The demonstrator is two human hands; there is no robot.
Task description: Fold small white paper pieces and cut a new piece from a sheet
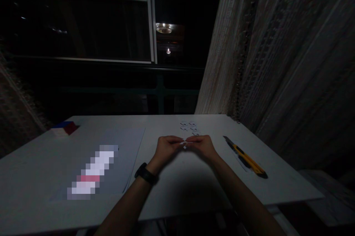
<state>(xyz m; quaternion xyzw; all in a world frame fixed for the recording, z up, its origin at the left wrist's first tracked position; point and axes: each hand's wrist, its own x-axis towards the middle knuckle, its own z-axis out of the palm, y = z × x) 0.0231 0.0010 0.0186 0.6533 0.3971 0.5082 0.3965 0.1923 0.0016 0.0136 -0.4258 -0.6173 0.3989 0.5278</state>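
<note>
Together, a person's left hand (pixel 169 145) and right hand (pixel 202 145) met above the middle of a white table (pixel 177 199), thumbs and fingers pinching a small white piece (pixel 182 142) between them. The piece hung low over the top, its shape too small to make out; a tiny white diamond (pixel 185 147) showed just below it, though whether it was attached could not be told. A dark watch (pixel 146 174) circled the left wrist. Just beyond the hands, small white cutouts (pixel 189 128) with dark marks lay in a loose cluster. To the right, a yellow and black cutter (pixel 249 161) lay aslant, its tip toward the far side. To the left rested a sheet (pixel 131 147), partly blurred out, and near the far left corner sat a blue, white and red cube (pixel 63 128). A dark window (pixel 80 25) stood behind, with a pale curtain (pixel 216 62) on the right.
</note>
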